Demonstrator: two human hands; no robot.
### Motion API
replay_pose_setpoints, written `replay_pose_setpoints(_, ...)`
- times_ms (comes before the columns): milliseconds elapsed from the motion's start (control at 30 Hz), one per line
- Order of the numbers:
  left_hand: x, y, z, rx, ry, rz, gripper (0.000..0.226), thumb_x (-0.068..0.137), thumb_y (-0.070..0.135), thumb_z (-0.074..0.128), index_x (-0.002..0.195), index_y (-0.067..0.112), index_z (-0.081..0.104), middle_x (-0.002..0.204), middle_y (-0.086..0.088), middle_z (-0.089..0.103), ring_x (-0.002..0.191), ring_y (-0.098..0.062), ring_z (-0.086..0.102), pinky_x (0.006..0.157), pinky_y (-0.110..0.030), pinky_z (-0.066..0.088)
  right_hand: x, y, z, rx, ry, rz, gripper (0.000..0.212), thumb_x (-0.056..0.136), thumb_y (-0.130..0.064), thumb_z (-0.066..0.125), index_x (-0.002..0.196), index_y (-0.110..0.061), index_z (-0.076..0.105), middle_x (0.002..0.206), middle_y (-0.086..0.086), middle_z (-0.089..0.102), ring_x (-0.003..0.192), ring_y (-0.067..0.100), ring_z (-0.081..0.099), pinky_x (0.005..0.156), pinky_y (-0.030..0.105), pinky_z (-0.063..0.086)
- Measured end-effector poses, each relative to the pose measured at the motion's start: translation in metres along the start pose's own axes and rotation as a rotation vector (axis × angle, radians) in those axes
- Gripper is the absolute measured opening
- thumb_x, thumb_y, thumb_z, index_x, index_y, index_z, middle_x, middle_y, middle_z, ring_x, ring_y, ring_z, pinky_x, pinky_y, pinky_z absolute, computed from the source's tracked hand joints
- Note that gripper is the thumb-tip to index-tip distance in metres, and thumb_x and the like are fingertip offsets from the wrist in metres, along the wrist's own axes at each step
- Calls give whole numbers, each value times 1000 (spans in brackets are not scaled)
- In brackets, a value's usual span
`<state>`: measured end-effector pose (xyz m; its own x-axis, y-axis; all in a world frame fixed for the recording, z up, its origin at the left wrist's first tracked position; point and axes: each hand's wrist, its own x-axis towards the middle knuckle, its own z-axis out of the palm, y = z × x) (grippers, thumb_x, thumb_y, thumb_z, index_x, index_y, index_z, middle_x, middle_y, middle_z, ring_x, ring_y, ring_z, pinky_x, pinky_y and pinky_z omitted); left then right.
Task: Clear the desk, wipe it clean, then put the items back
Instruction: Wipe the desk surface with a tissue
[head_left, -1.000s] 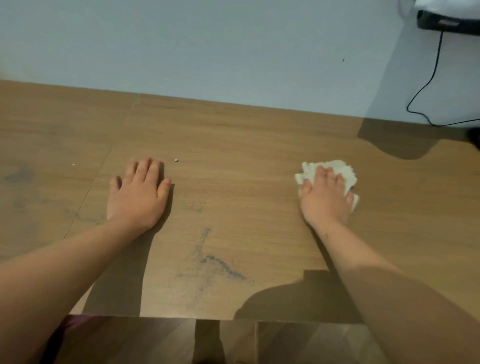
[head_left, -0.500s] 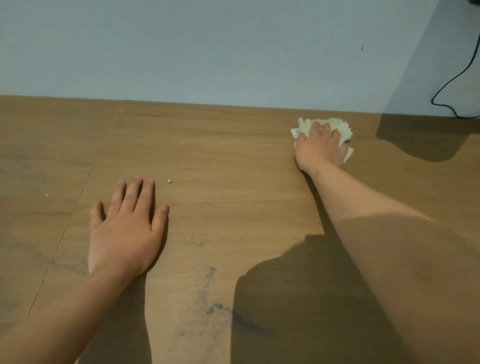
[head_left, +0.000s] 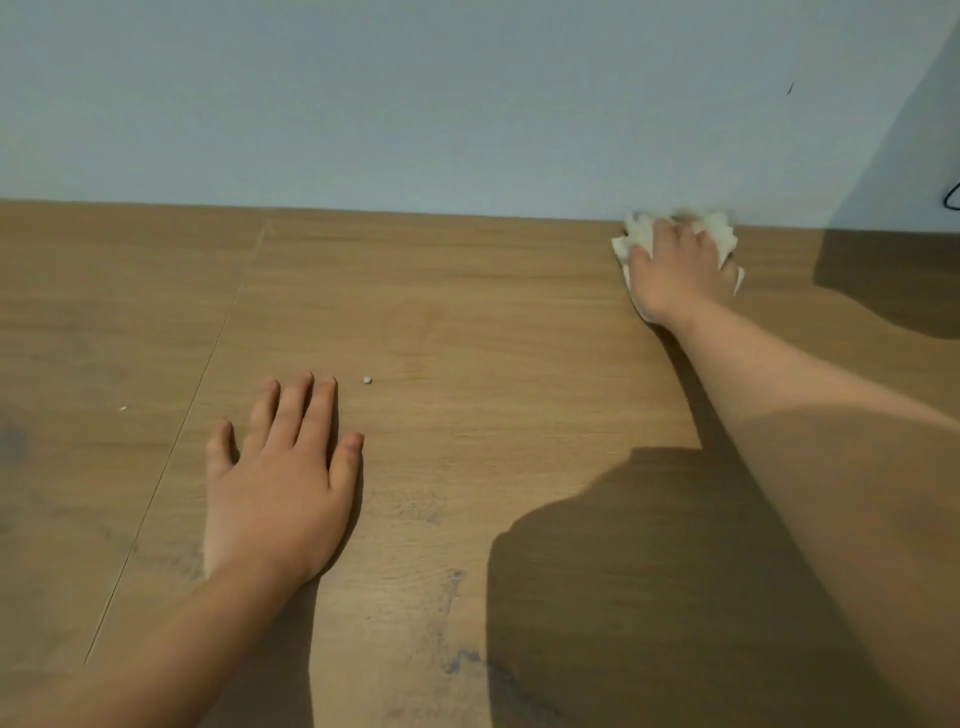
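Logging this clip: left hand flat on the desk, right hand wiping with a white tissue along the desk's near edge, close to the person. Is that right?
Not quite. The head view shows the right hand holding the white tissue at the far edge of the desk, against the wall, arm stretched out. The left hand does lie flat on the desk.

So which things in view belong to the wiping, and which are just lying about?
Part of the job: wooden desk; crumpled white tissue, held against it by the right hand; left hand, flat on the desk; white crumb; dark smudge.

Just there: black cable at the right edge; small dark mark on the wall.
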<state>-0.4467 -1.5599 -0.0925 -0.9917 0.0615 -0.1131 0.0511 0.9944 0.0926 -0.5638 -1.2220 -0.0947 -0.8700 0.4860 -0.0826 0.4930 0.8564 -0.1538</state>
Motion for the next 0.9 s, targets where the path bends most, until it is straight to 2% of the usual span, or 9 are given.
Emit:
replay_pose_setpoints(100, 0, 0, 0, 3, 3, 4, 79, 78, 56, -12, 150, 29, 3, 158, 10, 0, 145, -10, -8, 116, -42, -1, 3, -37, 7, 24, -21, 41, 57, 99, -42, 24, 148, -15, 22, 157, 8, 19, 144, 29, 14, 112, 49, 15)
replay_pose_setpoints(233, 0, -1, 2, -1, 12, 8, 78, 79, 56, -10, 151, 28, 5, 158, 10, 1, 145, -10, -7, 115, -42, -1, -63, -88, 13, -42, -51, -563, 53, 98, -43, 29, 146, -20, 26, 153, 7, 28, 141, 24, 22, 105, 44, 25)
replay_pose_setpoints(367, -1, -1, 2, -12, 15, 11, 73, 84, 54, -3, 151, 27, 8, 158, 8, 3, 145, -11, -4, 115, -43, 0, -120, -61, 6, -86, -259, -1116, 51, 102, -42, 26, 150, -32, 14, 158, -11, 10, 145, 10, 3, 115, 38, -2)
replay_pose_setpoints(433, 0, -3, 2, -18, 16, 7, 68, 88, 53, 1, 151, 27, 8, 158, 8, 4, 145, -12, -4, 115, -44, 1, -100, -37, 1, -87, -277, -1117, 49, 102, -40, 28, 149, -32, 20, 157, -13, 14, 144, 7, 6, 115, 39, -2)
replay_pose_setpoints(533, 0, -2, 3, -6, 17, 3, 58, 97, 49, 11, 151, 27, 8, 158, 7, 3, 145, -12, -4, 116, -43, 1, -44, -20, -3, -7, -163, -621, 47, 102, -36, 27, 149, -28, 24, 158, -5, 18, 145, 15, 11, 113, 47, 13)
replay_pose_setpoints(600, 1, -1, 2, -8, 23, 6, 57, 97, 46, 15, 151, 27, 9, 159, 7, 5, 146, -13, -3, 116, -44, 2, -34, -29, 2, -18, -83, -430, 48, 102, -36, 25, 148, -26, 24, 157, -3, 19, 145, 19, 14, 111, 48, 18)
replay_pose_setpoints(700, 0, -2, 3, -16, 35, 7, 57, 98, 45, 17, 151, 26, 11, 159, 6, 7, 146, -14, -1, 115, -44, 4, -83, -50, 11, -44, -104, -577, 49, 101, -37, 25, 149, -26, 21, 157, -3, 18, 144, 19, 14, 111, 44, 17)
replay_pose_setpoints(833, 0, -1, 2, 1, 14, 3, 57, 98, 45, 14, 151, 26, 7, 159, 7, 3, 146, -14, -3, 116, -45, 3, -202, -33, 10, -64, -206, -967, 52, 101, -42, 18, 151, -31, 9, 159, -7, 6, 146, 15, 1, 114, 40, -4)
replay_pose_setpoints(900, -1, -1, 2, 0, -11, 8, 57, 98, 45, 12, 151, 26, 4, 159, 7, 0, 146, -14, -4, 117, -45, 3, -236, -13, 5, -105, -271, -1105, 54, 98, -43, 18, 151, -30, 11, 159, -6, 8, 147, 17, 2, 110, 38, -7)
